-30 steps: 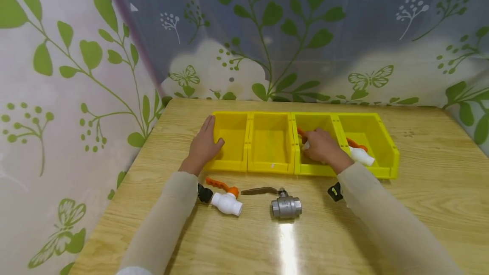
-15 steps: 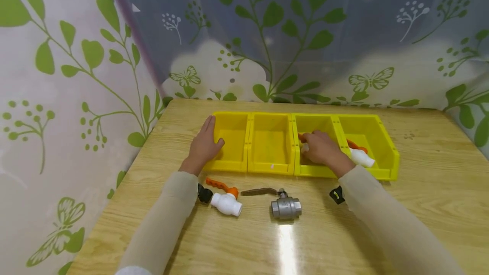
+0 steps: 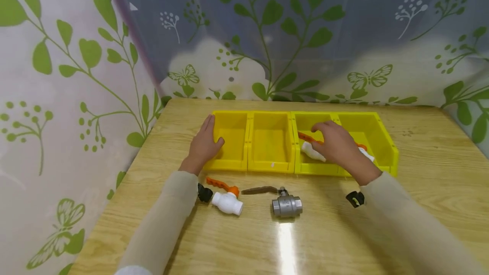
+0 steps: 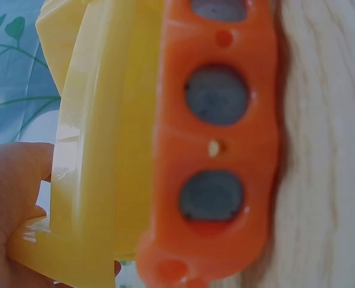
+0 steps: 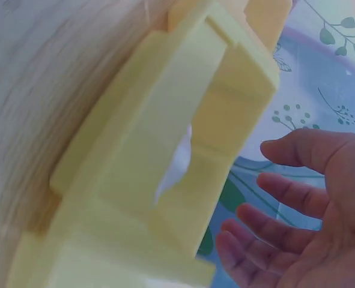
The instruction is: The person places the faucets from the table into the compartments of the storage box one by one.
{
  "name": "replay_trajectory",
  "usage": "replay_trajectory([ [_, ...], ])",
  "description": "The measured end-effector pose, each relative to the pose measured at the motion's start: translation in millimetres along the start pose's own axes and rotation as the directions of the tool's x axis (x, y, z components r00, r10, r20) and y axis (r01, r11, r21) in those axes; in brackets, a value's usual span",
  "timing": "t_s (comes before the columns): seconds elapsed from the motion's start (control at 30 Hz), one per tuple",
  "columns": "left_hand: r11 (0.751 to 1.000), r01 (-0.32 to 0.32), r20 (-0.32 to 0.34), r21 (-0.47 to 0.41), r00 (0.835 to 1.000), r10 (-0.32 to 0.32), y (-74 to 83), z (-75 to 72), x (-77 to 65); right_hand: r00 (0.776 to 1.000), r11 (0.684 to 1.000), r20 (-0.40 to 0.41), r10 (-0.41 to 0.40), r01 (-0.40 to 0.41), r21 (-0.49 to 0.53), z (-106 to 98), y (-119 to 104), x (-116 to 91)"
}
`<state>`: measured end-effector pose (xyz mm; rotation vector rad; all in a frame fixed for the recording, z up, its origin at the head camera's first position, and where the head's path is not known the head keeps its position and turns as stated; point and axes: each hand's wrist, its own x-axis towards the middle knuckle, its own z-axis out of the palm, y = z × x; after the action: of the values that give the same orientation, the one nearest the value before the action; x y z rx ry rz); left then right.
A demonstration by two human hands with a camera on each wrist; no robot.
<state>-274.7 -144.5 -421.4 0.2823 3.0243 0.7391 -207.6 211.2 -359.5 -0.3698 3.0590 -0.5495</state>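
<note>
My left hand [image 3: 203, 144] holds the left end of the row of yellow bins [image 3: 231, 165], fingers along the outer wall and thumb over the rim. The left wrist view shows that hand [image 4: 15, 210] around the wall's edge. My right hand [image 3: 338, 144] is over the two right-hand bins, fingers spread and holding nothing. Below its fingertips, a white ball valve [image 3: 312, 152] with an orange handle [image 3: 305, 137] lies in the third bin. Another white valve [image 3: 366, 153], in the fourth bin, is partly hidden by that hand. The right wrist view shows the loose fingers [image 5: 285, 228] apart from the bin.
In front of the bins, a white ball valve [image 3: 227, 203] with an orange handle lies beside my left wrist. A steel ball valve [image 3: 287, 206] with a brown lever [image 3: 260, 190] lies to its right on the wooden table [image 3: 252, 249]. A patterned curtain [image 3: 290, 33] hangs behind.
My right hand has let go of the white valve in the third bin, opened its fingers, and moved up and to the right. My left hand has stayed put.
</note>
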Motion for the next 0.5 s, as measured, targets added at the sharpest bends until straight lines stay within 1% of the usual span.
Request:
replay_trajectory([
  [0.17,1.000,0.002,-0.003,0.009,1.000,-0.002,-0.4,2.0,0.4,0.998,0.998,-0.025,0.055,-0.055,0.008,-12.1,16.8,-6.9],
  [0.27,1.000,-0.003,-0.009,0.013,1.000,0.003,-0.8,2.2,0.5,0.995,0.997,-0.055,0.079,-0.078,0.014,-17.6,29.6,-9.2],
  [0.4,1.000,-0.006,-0.003,0.013,1.000,0.006,-0.8,1.4,0.2,0.991,0.995,-0.098,0.092,-0.095,-0.025,-22.5,45.0,-11.8],
  [0.5,1.000,-0.003,-0.006,0.015,1.000,0.003,-0.8,0.3,-0.1,0.988,0.992,-0.108,0.108,-0.114,-0.051,-24.2,55.2,-11.5],
])
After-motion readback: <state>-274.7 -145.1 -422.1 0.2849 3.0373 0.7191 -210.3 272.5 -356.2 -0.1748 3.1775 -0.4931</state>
